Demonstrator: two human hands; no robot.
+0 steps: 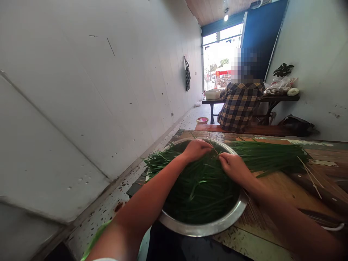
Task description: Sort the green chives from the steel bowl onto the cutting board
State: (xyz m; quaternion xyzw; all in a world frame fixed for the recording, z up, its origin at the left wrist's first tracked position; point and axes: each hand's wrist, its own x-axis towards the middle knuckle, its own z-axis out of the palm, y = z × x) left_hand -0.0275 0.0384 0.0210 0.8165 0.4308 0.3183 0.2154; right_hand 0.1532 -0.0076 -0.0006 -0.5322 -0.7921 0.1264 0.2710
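Observation:
A large metal bowl (201, 230) full of long green chives (201, 192) stands in front of me. Over its far part, my left hand (197, 149) is closed in a pinch, fingertips at one end of a thin bamboo skewer (214, 148). The other end of that skewer meets the pinched thumb and finger of my right hand (232, 165), above the bowl's right side. Whether a chive is also between my fingers is too small to tell. Several loose skewers (254, 212) lie beside the bowl, partly under my right forearm.
More chives (266, 154) lie in a pile behind a wooden cutting board (280, 188). A long knife (323, 190) rests at the right. Another chive heap (160, 161) sits left of the bowl. A person in a plaid shirt (241, 105) sits at a farther table; a wall (81, 108) runs along the left.

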